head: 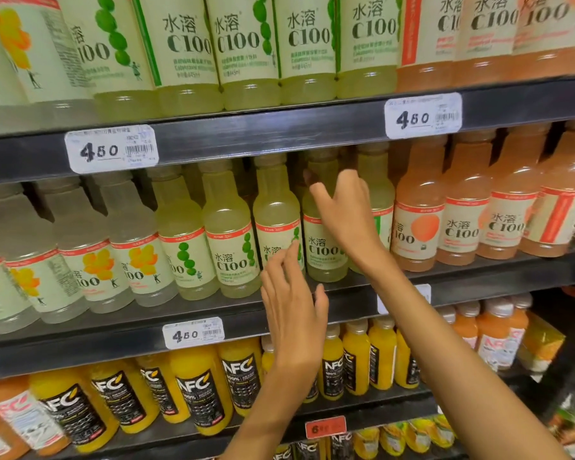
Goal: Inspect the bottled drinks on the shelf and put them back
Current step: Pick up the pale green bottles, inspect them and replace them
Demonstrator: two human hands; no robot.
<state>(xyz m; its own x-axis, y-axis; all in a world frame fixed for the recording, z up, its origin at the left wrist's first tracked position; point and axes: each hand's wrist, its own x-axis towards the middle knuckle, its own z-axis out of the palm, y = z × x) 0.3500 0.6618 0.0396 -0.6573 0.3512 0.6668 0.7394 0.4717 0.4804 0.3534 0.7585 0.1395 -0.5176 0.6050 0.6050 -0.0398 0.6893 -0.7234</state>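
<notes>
The middle shelf (213,313) holds a row of C100 bottled drinks. My right hand (344,210) reaches in at the shoulder of a pale green lime bottle (324,257); its thumb lies on the front and its fingers curl round the right side, hidden behind the hand. My left hand (292,303) is raised below it with straight fingers, and the fingertips touch the label of the neighbouring lime bottle (274,210). Both bottles stand upright on the shelf.
Yellow-flower C100 bottles (136,247) stand to the left, orange ones (462,224) to the right. More C100 bottles (243,44) fill the shelf above. NFC orange juice bottles (200,390) fill the shelf below. Price tags (112,149) sit on the shelf edges.
</notes>
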